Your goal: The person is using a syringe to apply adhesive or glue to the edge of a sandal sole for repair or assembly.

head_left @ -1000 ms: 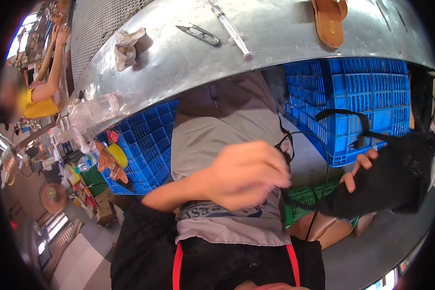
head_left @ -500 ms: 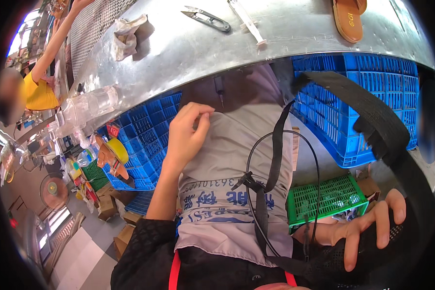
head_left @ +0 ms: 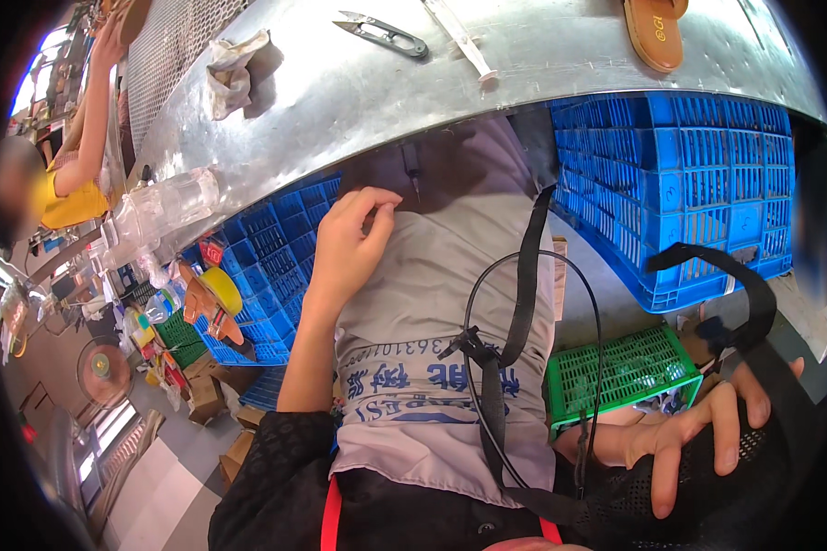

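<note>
While your right hand (head_left: 685, 436) clamps its fingers on black perforated mesh fabric (head_left: 708, 500) at four o'clock, your left hand (head_left: 354, 243), at ten, keeps fingers and thumb slightly apart. Between them loops a thin black cable (head_left: 600, 335); a blue slatted plastic crate (head_left: 668, 220) stands at two, a shiny metal tabletop (head_left: 340, 101) at twelve.

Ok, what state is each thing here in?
Left hand: half curled, nothing visible in it.
Right hand: fingers bent over black mesh.
Snips: lying flat, unheld.
Syringe: lying flat, cut off by frame.
White scrap: crumpled.
Sandal: footbed up, cut off by frame.
Apron: worn, wrinkled.
Fan: running or not, unclear.
</note>
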Tool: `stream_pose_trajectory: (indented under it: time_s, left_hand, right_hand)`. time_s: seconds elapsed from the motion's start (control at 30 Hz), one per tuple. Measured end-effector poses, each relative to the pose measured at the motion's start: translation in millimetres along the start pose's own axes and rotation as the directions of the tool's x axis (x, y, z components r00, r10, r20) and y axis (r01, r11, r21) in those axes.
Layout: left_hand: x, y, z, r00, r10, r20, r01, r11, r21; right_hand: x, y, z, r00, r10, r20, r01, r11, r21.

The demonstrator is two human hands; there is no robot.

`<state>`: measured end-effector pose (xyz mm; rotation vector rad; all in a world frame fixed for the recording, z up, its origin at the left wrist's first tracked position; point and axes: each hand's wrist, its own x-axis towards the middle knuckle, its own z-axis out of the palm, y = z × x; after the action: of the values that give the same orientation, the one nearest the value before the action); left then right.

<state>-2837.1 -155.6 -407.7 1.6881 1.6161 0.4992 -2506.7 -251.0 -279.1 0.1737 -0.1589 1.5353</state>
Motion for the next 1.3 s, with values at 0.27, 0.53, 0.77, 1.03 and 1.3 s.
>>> stream_pose_trajectory:
  time_s: [0.27,0.53,0.77,1.03,1.3]
  left_hand:
    - [-12,-20,2,0.981,-0.191,-0.034,0.191,0.982,-0.003]
    - [0,-16,0,0.972,-0.234,0.001,0.233,0.968,0.091]
    - [20,-26,1,0.995,0.025,0.099,-0.055,0.946,0.319]
    - [47,-53,0,0.842,0.302,0.447,-0.511,0.713,0.48]
    - [79,-63,9,0.669,0.488,0.56,-0.717,0.622,0.315]
  right_hand:
    - [-2,-95,-22,0.871,0.394,-0.293,-0.412,0.911,0.0]
    - [-2,-108,-114,0.638,-0.639,-0.429,0.158,0.655,-0.739]
    - [29,-136,-155,0.392,-0.777,-0.492,0.047,0.551,-0.833]
    - [46,-137,-173,0.475,-0.727,-0.496,0.063,0.59,-0.805]
    - [45,-164,-161,0.509,-0.704,-0.496,-0.013,0.57,-0.822]
